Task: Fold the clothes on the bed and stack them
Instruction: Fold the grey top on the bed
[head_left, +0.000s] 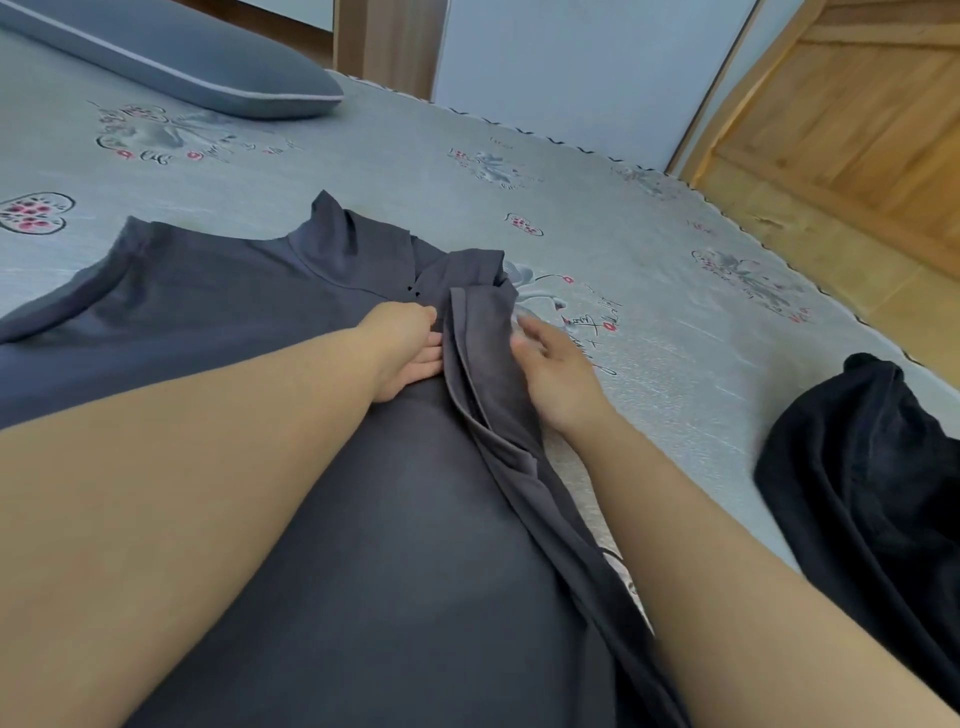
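— Clothes first: where are they seen in the head view?

— A dark grey shirt (218, 312) is spread face-up across the bed (649, 234), collar toward the far edge, one short sleeve laid out flat to the left. Its right side has been doubled inward into a long ridge of fabric (483, 332) running down the body. A black garment (872, 467) lies crumpled near the bed's right edge, well apart and not yet folded.

— And the hands?

— The left hand (408, 351) is laid on the chest of the shirt, fingers fairly straight and pressed against the inner side of the ridge; the thumb seems to touch the cloth near the collar, though a pinch cannot be ruled out at this angle. The right hand (553, 371) is cupped round the outer side of the ridge, fingers curled into the fabric.

— How is the cloth judged to handle?

— Soft, thin and light, it is thought; it drapes and creases readily and holds no shape unaided. Some sliding over the smooth bed cover may be expected, so one palm is best kept flat as an anchor.

— Where should hold be taken?

— Along the folded edge near the shoulder and lower at the hem, so the ridge is laid over evenly.

— Anything else visible?

— A grey pillow (182, 57) at the far left.
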